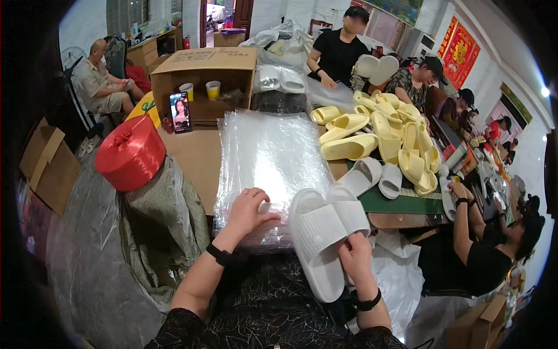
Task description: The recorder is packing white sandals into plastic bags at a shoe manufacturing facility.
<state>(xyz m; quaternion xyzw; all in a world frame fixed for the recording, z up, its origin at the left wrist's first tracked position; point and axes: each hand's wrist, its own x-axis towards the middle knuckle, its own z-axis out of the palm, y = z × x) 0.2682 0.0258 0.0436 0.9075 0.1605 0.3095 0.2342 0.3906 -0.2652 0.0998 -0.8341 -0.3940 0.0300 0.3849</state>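
A pair of white slippers (321, 234) with ribbed straps is in my right hand (356, 256), which grips them at the strap opening, soles side by side. Under my left hand (249, 213) lies a stack of clear plastic bags (273, 151). Its fingers are bent and the thumb stands apart from them, with nothing visible between. The slippers overlap the near right corner of the bags. Just beyond them, another pair of white slippers (361, 174) rests by a heap of yellow slippers (383, 125).
An open cardboard box (203, 61) holds two cups; a phone (180, 112) leans at its front. A red twine roll (129, 152) sits on a sack to the left. A co-worker (343, 49) stands across the table, and another person (482, 250) sits at right.
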